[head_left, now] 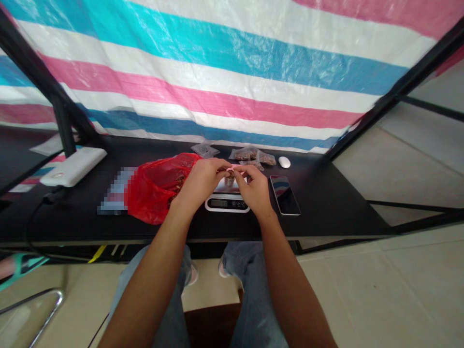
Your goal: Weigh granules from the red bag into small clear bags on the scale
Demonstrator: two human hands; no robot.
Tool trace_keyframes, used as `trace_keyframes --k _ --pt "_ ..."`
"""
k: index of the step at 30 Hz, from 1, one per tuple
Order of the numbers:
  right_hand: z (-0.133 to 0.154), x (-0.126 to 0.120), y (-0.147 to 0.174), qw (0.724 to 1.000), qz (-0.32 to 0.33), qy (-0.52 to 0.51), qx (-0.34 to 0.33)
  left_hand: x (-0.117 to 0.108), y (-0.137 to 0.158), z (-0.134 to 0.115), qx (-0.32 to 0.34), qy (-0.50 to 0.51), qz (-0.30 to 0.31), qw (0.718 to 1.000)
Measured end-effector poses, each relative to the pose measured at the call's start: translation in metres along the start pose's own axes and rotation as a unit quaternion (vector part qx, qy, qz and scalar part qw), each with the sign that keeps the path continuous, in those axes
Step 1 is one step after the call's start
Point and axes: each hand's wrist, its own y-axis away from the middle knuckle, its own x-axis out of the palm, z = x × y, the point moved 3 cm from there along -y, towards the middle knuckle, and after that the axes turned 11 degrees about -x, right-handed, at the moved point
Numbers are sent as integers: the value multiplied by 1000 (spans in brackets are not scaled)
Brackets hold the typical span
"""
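My left hand (205, 178) and my right hand (253, 187) meet over a small digital scale (227, 204), fingertips pinched together. Between them is a small clear bag (229, 181) with brown bits inside, its top edge gripped from both sides. Whether the bag rests on the scale's metal plate I cannot tell. Just left of my left hand lies a crumpled red plastic bag (152, 186), open, with brown dried pieces (177, 184) in it, partly hidden by that hand. Behind my hands are several filled clear bags (250, 155) with brown contents.
A phone (284, 195) and a white oval object (284, 162) lie right of my hands. Flat clear bags (205, 149) are at the back. A white power strip (73, 167) with a black cable sits left on the black table (333, 203). A striped sheet (232, 87) hangs behind.
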Motion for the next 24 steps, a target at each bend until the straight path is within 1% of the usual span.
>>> trace_keyframes --k 7,11,14,16,19,21,23,24 --pt "0 0 0 1000 6 12 12 0 3 -1 -12 48 10 999" --pt "0 -2 0 1000 5 12 23 -6 5 -3 -20 77 -12 997" --pt "0 -4 0 999 -3 19 25 -22 11 -6 -39 84 -40 995" --pt "-2 -6 1 999 -8 22 27 -39 19 -6 -62 85 -40 994" --pt "-6 -10 1 999 -13 23 35 -67 35 0 -110 36 13 993" --pt "-11 -13 -3 999 -3 17 47 -82 44 12 -169 5 39 985" --pt "-18 -17 -14 998 23 9 62 -90 50 26 -213 -41 53 975" --pt "-21 -19 -21 997 39 3 65 -91 52 33 -224 -65 57 971"
